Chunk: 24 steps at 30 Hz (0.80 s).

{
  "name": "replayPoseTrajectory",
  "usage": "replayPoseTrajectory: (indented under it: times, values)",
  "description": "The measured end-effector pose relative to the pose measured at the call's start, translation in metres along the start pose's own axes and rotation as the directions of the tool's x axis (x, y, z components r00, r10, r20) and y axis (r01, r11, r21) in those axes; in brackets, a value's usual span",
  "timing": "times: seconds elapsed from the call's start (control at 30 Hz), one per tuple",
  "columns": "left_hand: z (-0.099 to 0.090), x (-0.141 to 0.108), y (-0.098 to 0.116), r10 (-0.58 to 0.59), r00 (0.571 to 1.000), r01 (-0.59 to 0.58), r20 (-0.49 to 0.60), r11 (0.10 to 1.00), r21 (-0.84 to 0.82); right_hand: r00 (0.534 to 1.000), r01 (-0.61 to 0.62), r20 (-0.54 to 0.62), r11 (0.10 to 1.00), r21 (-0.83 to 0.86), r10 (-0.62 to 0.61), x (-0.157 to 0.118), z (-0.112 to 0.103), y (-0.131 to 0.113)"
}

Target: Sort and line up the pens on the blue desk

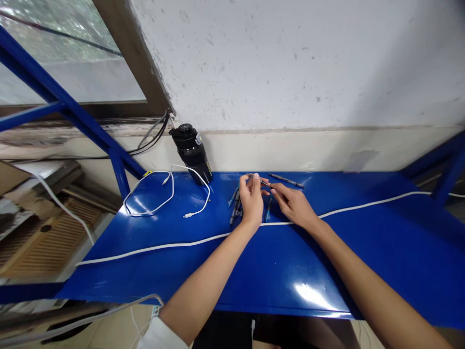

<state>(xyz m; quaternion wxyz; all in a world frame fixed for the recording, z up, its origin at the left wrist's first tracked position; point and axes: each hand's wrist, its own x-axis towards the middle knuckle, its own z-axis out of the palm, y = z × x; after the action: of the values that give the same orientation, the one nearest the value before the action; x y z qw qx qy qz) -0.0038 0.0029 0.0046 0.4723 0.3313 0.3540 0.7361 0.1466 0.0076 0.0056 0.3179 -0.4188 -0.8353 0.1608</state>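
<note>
With my left hand point(252, 198) and right hand point(295, 205), I pinch one dark pen point(266, 184), fingers point(256, 181) nearly closed, above blue table point(276, 271).

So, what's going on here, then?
Someone is handling a slim dark pen with both hands: the left hand holds it while the right hand pinches one end. Other pens lie loose around the hands on a blue table, and a black bottle stands off to the left.

Speckled white wall point(276, 63) — brown-framed window point(83, 72), left.
</note>
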Motion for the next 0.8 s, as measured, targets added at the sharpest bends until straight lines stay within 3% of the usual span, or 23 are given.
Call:
replayPoseTrajectory:
  times: [0.8]
  values:
    - [0.0001, -0.0034, -0.0066, -0.048, 0.998, 0.044, 0.042, 0.994, 0.102, 0.999, -0.011, 0.05, 1.0, 0.013, 0.01, -0.0007, 0.0048, -0.0002]
